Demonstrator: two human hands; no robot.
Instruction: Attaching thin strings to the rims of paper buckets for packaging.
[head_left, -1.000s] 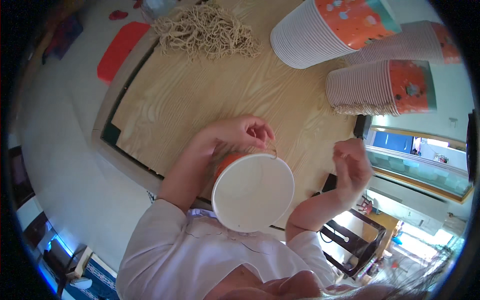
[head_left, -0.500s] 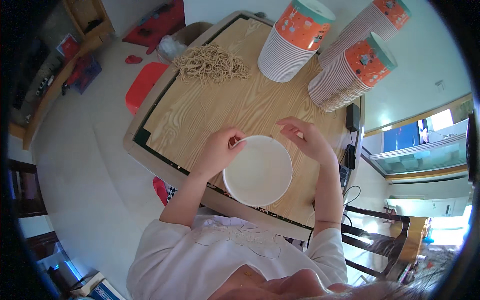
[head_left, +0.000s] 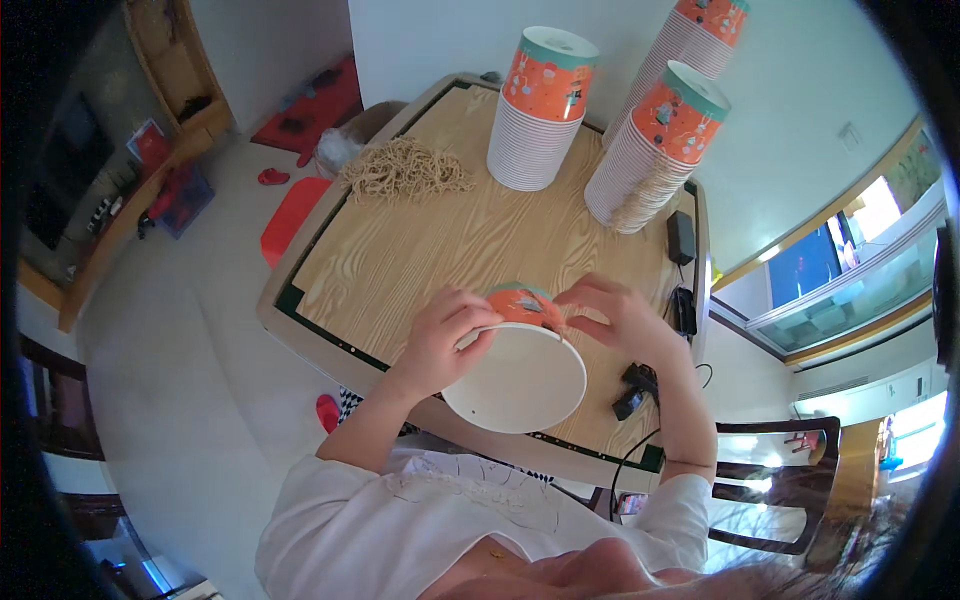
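A white-lined paper bucket (head_left: 515, 385) is tilted with its mouth toward me at the near edge of the table. Its orange and green printed outer wall shows on the far side. My left hand (head_left: 445, 342) grips the bucket's rim on the left, thumb inside and fingers outside. At the rim's far right, my right hand (head_left: 622, 322) has its thumb and fingertips closed together against the orange wall. A thin brownish strand seems to show by these fingertips, but it is too small to make out. A tangled pile of tan cord (head_left: 405, 170) lies at the table's far left.
Tall stacks of nested orange and green paper buckets (head_left: 540, 120) stand along the far side. Tan strands hang on the front right stack (head_left: 650, 150). Black adapters (head_left: 680, 238) and cables line the right edge. A red stool (head_left: 290, 222) is left of the wooden table (head_left: 400, 250).
The bucket has tipped so that its printed outer wall shows. My right hand has come in from the right to meet the rim. The whole view has shifted a little.
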